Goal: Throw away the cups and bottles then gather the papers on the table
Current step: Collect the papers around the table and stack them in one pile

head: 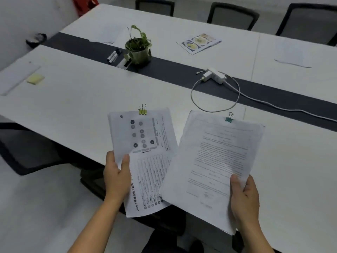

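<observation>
My left hand grips a clipped paper stack with dot diagrams, held by a yellow binder clip at its top. My right hand grips a second stack of text pages with a green binder clip; its left edge overlaps the first stack. Both stacks hang above the white table's near edge. More loose papers lie on the table: one at the far left, one at the far right, one at the left edge. No cups or bottles are in view.
A potted plant, two markers and a white power adapter with a looping cable sit on the dark centre strip. A picture booklet and yellow sticky notes lie on the table. Black chairs line the far side.
</observation>
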`<state>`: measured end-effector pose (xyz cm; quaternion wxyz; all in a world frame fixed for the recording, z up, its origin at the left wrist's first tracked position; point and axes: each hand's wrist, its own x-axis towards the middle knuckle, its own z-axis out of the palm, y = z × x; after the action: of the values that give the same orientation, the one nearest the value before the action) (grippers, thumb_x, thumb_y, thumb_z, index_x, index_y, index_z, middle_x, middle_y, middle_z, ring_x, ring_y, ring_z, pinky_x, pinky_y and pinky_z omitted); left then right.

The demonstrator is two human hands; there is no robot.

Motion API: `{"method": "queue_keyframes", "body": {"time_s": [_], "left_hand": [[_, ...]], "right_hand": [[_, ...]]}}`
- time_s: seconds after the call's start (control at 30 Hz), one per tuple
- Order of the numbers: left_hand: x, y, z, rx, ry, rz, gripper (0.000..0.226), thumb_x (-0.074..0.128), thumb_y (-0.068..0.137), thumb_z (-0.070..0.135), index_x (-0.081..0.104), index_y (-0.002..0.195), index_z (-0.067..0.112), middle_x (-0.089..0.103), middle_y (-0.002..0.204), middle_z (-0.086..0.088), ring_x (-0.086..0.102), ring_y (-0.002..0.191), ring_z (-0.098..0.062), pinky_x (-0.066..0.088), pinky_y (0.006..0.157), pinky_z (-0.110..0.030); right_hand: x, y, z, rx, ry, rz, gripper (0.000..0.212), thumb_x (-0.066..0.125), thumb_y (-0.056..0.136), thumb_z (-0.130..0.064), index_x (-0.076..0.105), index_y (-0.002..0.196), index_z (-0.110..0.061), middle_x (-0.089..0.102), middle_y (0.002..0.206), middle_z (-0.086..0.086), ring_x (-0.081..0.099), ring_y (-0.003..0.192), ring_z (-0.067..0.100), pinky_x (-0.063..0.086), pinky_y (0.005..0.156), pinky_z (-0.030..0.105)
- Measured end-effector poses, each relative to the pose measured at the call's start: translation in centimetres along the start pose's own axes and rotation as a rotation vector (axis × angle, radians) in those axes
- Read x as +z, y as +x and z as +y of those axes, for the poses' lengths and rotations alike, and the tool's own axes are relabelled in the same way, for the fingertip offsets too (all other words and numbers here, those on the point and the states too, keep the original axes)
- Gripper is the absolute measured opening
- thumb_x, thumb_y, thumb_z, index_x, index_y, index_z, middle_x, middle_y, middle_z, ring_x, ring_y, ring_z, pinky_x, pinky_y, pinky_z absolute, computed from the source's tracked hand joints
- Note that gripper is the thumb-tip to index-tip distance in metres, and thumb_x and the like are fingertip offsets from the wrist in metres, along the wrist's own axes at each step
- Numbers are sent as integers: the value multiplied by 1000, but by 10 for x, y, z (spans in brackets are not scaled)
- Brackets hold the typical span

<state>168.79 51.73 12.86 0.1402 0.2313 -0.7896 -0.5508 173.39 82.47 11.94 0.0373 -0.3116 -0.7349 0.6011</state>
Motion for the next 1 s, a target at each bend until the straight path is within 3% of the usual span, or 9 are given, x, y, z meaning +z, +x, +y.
{"method": "queue_keyframes", "body": {"time_s": [0.07,0.17,0.3,0.43,0.63,0.83,1.0], "left_hand": [[-36,-28,5,-12,-43,139,16,59,99,16,53,99,31,68,95,14,67,82,6,51,62,-12],[-93,-72,-1,-45,-21,344,11,61,99,18,55,103,26,67,95,16,68,80,8,49,56,-8],[-174,-103,-19,-117,44,481,10,61,98,19,56,107,17,66,96,15,66,84,-5,49,61,-23],[-252,-104,-43,-126,43,622,10,62,98,18,55,105,16,66,95,12,64,84,-5,47,62,-24],[-358,-66,-106,-167,-54,780,11,62,98,16,54,105,20,63,97,18,62,87,0,46,69,-23],[-491,12,-154,-191,-100,863,10,61,98,14,53,103,19,64,95,20,64,80,10,45,68,-20],[-569,94,-161,-150,-91,842,11,61,98,14,53,103,20,64,95,21,63,80,15,46,70,-19]], "right_hand": [[5,-16,1,-4,35,-97,8,53,102,-37,60,101,-42,69,94,-33,67,79,-12,48,54,7],[23,-45,8,7,69,-254,7,54,101,-37,61,104,-38,72,97,-26,70,80,-5,51,55,8],[61,-86,1,-3,39,-388,7,53,100,-41,59,104,-42,72,94,-23,71,79,-3,53,55,13],[116,-119,-14,-38,12,-490,8,53,100,-42,59,105,-44,71,93,-27,71,80,-3,54,53,14],[251,-171,-28,-126,-72,-584,10,56,100,-35,64,103,-41,74,97,-18,73,89,9,56,79,36],[407,-240,-59,-167,-140,-659,14,56,100,-31,65,95,-41,72,91,-25,69,84,-1,49,70,22],[503,-278,-96,-185,-106,-685,16,56,100,-32,64,95,-44,72,93,-28,69,81,-6,49,68,21]]}}
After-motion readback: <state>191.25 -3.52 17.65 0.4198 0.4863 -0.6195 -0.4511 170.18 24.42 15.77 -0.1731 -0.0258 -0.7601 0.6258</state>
